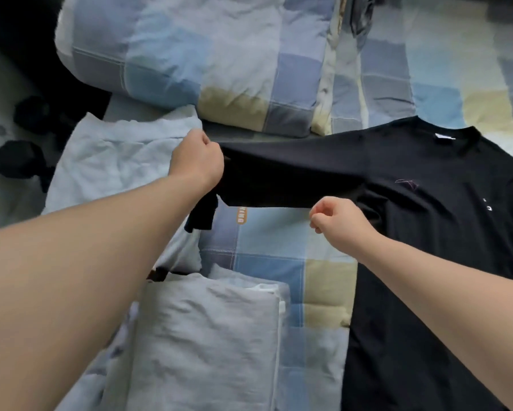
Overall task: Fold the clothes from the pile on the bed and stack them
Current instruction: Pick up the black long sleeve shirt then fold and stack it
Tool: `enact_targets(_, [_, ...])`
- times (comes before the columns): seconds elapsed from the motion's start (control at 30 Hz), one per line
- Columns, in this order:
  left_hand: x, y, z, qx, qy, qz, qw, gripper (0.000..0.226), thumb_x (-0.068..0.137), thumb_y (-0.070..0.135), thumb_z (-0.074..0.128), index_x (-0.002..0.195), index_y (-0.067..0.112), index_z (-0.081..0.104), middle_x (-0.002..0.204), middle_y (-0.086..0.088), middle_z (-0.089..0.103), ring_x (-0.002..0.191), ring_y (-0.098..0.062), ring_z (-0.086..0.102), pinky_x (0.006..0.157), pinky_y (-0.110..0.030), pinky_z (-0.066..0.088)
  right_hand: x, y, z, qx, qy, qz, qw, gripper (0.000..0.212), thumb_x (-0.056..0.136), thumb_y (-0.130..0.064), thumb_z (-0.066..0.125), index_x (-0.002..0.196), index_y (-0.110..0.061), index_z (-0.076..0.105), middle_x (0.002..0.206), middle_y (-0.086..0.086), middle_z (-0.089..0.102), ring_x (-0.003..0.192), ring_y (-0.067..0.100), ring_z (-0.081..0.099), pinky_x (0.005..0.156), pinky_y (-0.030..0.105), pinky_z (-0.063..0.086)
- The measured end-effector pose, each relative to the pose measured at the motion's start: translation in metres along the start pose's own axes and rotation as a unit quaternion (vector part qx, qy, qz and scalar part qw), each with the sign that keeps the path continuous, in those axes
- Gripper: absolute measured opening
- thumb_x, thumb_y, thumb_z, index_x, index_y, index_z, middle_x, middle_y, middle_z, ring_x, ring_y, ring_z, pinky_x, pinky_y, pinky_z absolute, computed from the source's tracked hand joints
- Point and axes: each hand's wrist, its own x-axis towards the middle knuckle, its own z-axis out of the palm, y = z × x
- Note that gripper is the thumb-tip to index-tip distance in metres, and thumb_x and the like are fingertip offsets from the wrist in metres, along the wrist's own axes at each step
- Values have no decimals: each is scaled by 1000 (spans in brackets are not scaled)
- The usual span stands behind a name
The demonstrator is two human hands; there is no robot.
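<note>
A black long-sleeved shirt (421, 221) lies spread face up on the right half of the bed, collar toward the far side. My left hand (197, 160) grips the end of its sleeve and holds it stretched out to the left, above the bed. My right hand (335, 222) pinches the lower edge of the same sleeve near the armpit. A folded light grey garment (210, 336) lies near me at the bottom centre. Another pale, crumpled garment (116, 161) lies on the left under my left arm.
The bed carries a blue, grey and yellow checked cover (279, 262). A pillow or rolled quilt in the same check (190, 51) lies across the far side. Dark objects (18, 158) sit on the floor at the left, beyond the bed's edge.
</note>
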Motion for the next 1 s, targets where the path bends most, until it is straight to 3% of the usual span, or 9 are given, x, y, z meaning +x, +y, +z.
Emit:
enact_targets(0.13, [23,-17,-17,36,1,33,999,12,100,20,35,99,13,46,99,-9,55,90,-30,48,74,-35,33,11,-19,21,-13,-3,6,1000,19,92,-15,52,84,-26,65,85,-5,72,89,19,68,80,39,57])
enact_targets(0.27, [43,-40,-29,130,-23,147,980,17,104,35,45,101,19,46,90,-5,58,86,-32,52,71,-37,37,21,-42,40,-29,-12,2,999,19,90,-18,52,80,-26,65,81,-3,71,72,19,63,56,27,47])
enact_targets(0.43, [68,-59,-60,220,-242,104,939,48,74,62,78,94,22,61,88,9,59,84,-16,57,71,-32,43,38,-72,60,-27,-28,-6,999,19,91,-17,52,81,-27,66,83,0,71,72,19,63,54,25,41])
enact_targets(0.53, [77,-78,-74,298,-324,50,897,39,75,50,82,97,21,69,90,2,67,83,-19,64,78,-35,53,45,-90,76,-14,-40,-12,999,21,90,-14,50,83,-26,66,84,0,72,73,22,64,52,25,42])
enact_targets(0.67, [82,-118,-81,104,-295,-62,948,34,79,36,82,103,14,72,97,-3,70,90,-22,65,76,-31,50,47,-108,103,-23,-52,-38,998,25,93,-14,51,110,-26,63,109,-3,65,85,17,60,65,25,46])
enact_targets(0.73, [81,-135,-79,-43,-256,-131,957,64,62,48,87,116,17,69,112,-4,70,102,-25,67,91,-38,54,49,-113,118,-52,-56,-69,995,46,94,-16,51,137,-32,50,133,-2,49,112,21,54,86,33,50])
enact_targets(0.8, [79,-147,-76,-126,-188,-157,961,49,73,42,84,112,19,66,111,-5,67,104,-26,66,94,-45,56,50,-121,131,-82,-79,-80,990,63,95,-18,50,151,-39,32,154,-5,30,135,26,37,100,47,49])
enact_targets(0.87, [76,-156,-72,-116,-120,-146,975,11,92,28,70,96,21,63,103,-5,65,100,-28,65,89,-46,59,51,-131,144,-97,-95,-78,988,70,97,-21,48,157,-43,18,165,-8,12,148,26,18,110,52,40])
enact_targets(1.0, [68,-169,-66,-37,-61,-85,994,3,99,22,58,98,21,60,102,-4,64,81,-20,61,62,-31,51,43,-156,172,-94,-125,-10,988,69,100,-31,35,159,-39,1,169,-2,0,152,26,18,121,57,11])
